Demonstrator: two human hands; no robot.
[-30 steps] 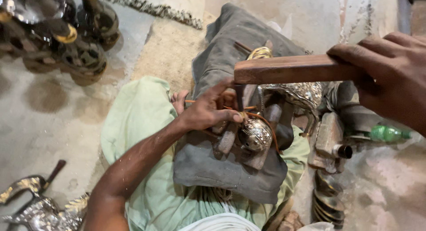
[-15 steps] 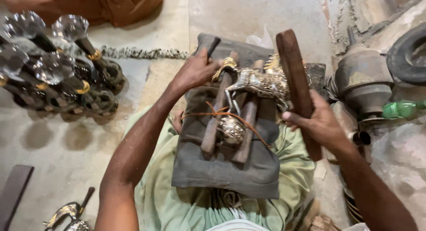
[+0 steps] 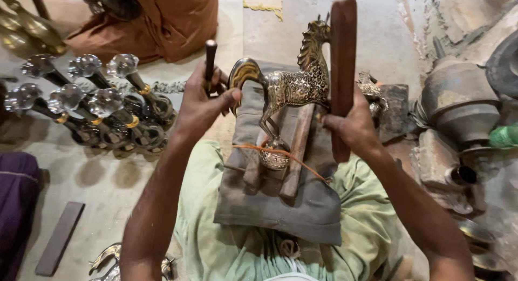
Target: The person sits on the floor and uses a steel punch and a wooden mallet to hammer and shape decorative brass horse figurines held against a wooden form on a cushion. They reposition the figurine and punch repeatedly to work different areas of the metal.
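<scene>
An engraved brass horse figure (image 3: pixel 294 86) stands upright on a grey cloth pad (image 3: pixel 270 205) across my lap, its base tied between two wooden sticks (image 3: pixel 297 151) with orange cord. My left hand (image 3: pixel 202 105) is closed around a thin dark rod-like tool (image 3: pixel 210 57), held upright beside the horse's tail. My right hand (image 3: pixel 350 124) grips a long flat wooden bat (image 3: pixel 343 70), held vertically just right of the horse's neck.
Several brass stems with clear glass knobs (image 3: pixel 86 97) lie on the floor at left. A person in brown cloth (image 3: pixel 162 22) sits at the top left. Metal vessels (image 3: pixel 458 103) and a green bottle (image 3: pixel 504 136) crowd the right side. A flat dark bar (image 3: pixel 59 238) lies lower left.
The horse figure has come up from lying low on the pad to standing upright. My right hand has swung the wooden bat to vertical; my left hand now holds the thin tool up.
</scene>
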